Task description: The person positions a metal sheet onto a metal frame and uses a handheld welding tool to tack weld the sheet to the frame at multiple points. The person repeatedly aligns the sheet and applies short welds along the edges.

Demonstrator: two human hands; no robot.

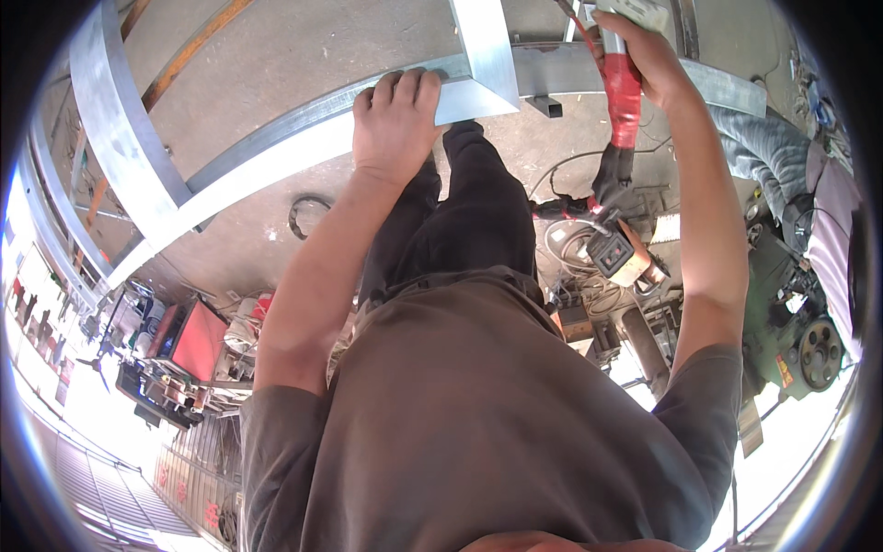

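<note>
My left hand (397, 124) is curled over the edge of a shiny metal frame (276, 141) made of rectangular tube, beside its mitred corner. My right hand (645, 58) is raised and wrapped around a hand-held tool (623, 90), which looks like a welding gun. The tool has a silver body and a grip bound in red tape. A black-wrapped cable (612, 172) hangs from its lower end, and a thin red lead runs beside it. My right fingers partly hide the tool's top. Its tip is not clear to me.
Another person's grey-trousered leg (759, 155) is at the right. An orange-and-black machine (614, 252) stands among coiled cables. Farther right is a green machine with a pulley wheel (821, 353). A red box (199, 339) is at left. A ring-shaped coil (296, 217) lies on the concrete floor.
</note>
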